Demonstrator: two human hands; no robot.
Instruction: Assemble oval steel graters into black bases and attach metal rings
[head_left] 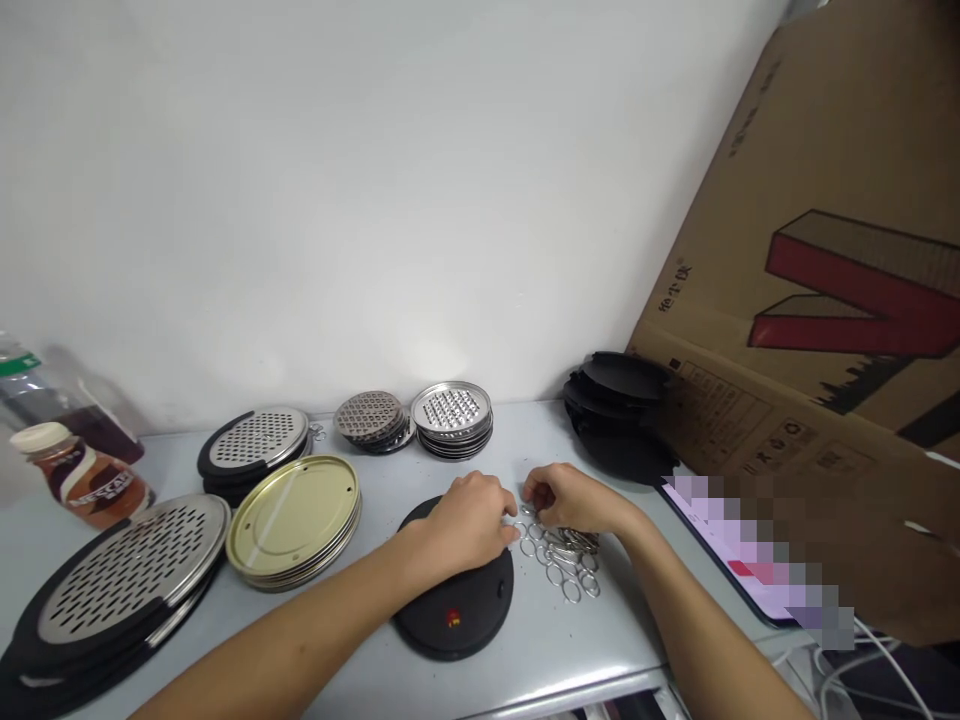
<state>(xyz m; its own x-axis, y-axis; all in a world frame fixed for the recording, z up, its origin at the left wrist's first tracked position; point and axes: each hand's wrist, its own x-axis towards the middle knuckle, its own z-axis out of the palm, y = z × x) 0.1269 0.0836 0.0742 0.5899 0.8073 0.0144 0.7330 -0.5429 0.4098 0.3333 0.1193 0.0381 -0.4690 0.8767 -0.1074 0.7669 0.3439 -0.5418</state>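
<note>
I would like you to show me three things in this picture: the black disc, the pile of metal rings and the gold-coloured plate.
Black disc point(465, 600): head view, on its upper face.
Pile of metal rings point(570, 546): head view, on its densest part.
Gold-coloured plate point(294, 516): head view, on its flat top.

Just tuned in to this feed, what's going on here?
A person is working with both bare hands at a grey table. The left hand is over a black disc, its fingertips close to some loose metal rings. The right hand is down among those rings; whether either hand grips one is hard to tell. Gold lids sit stacked to the left, and more black discs are piled by the cardboard box.
</note>
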